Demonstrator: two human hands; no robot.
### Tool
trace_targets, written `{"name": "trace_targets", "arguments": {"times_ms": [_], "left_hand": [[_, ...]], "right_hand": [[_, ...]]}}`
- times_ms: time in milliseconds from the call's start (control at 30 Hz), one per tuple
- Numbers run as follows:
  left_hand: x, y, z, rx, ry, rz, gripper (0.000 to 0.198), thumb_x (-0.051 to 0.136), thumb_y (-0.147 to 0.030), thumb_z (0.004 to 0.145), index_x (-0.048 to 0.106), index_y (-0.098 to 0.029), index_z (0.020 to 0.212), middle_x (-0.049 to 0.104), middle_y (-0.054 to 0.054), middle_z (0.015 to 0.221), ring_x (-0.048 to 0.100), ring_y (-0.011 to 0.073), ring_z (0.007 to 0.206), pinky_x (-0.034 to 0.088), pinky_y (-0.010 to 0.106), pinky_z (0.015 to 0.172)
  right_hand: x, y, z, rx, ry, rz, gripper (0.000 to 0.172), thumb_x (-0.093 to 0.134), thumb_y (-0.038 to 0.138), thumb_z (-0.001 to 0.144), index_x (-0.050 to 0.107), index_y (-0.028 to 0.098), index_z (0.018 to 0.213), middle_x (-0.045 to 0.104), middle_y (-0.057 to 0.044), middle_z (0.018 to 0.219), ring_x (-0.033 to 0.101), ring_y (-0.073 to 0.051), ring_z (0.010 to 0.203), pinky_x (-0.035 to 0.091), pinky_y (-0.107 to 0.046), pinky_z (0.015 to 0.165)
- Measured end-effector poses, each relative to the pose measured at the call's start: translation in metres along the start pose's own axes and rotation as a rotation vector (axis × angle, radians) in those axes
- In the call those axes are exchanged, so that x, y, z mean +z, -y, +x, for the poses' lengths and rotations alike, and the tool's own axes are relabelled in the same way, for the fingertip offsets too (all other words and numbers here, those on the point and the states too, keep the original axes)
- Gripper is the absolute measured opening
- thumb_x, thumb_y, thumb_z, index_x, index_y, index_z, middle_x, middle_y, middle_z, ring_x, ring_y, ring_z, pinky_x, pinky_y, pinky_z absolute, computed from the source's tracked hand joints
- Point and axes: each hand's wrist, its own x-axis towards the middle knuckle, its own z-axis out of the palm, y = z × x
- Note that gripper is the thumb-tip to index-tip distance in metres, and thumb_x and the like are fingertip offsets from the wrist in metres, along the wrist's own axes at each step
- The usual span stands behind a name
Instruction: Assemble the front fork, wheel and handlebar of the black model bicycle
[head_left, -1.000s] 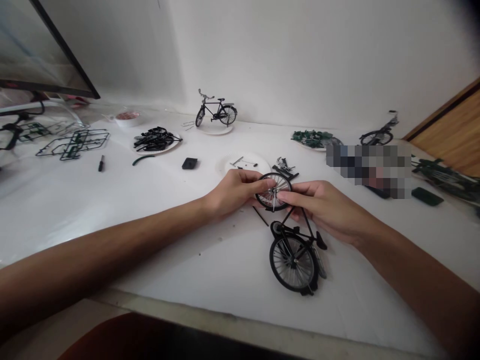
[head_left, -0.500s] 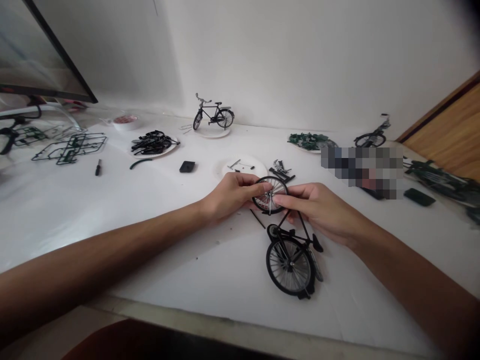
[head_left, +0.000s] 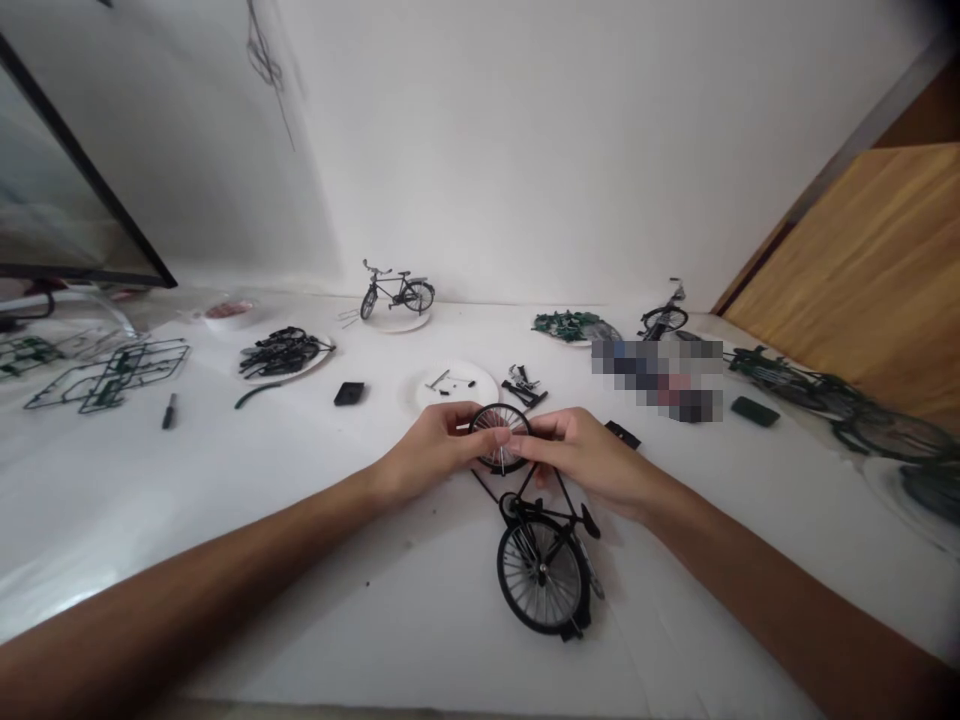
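The left hand [head_left: 431,447] and right hand [head_left: 581,460] come together from either side, clamped on a spoked model bicycle wheel [head_left: 499,438] just above a black model bicycle [head_left: 541,575] lying on its side. Around it, the white tabletop [head_left: 300,600] holds a paper plate [head_left: 454,388] of small parts, and a standing model bicycle [head_left: 396,295] sits near the white wall [head_left: 525,150].

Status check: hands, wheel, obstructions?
Left hand and right hand both pinching spoked wheel. Model bicycle lying flat just below. White plate of small parts just beyond.
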Motion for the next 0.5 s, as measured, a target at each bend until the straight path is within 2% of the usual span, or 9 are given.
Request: {"name": "trace_targets", "arguments": {"times_ms": [200,500], "left_hand": [[0.0030,-0.0044,-0.0007,0.032,-0.032,0.044,0.029,0.069,-0.038,0.084,0.070,-0.012,0.097,0.070,0.007,0.089,0.064,0.0171,0.082,0.049,0.027,0.076],[0.0012,-0.0023,0.0007,0.063,0.012,0.007,0.032,0.070,-0.042,0.084,0.070,-0.013,0.098,0.069,0.007,0.091,0.063,0.0169,0.083,0.049,0.026,0.075]], "right_hand": [[0.0003,0.0002,-0.0002,-0.009,-0.011,0.002,0.029,0.069,0.043,0.082,0.075,0.015,0.089,0.073,-0.006,0.086,0.059,-0.011,0.056,0.043,-0.023,0.054],[0.0000,-0.0026,0.0000,-0.027,0.012,0.040,0.025,0.066,0.039,0.084,0.074,0.016,0.090,0.072,-0.006,0.087,0.059,-0.011,0.057,0.044,-0.024,0.055]]}}
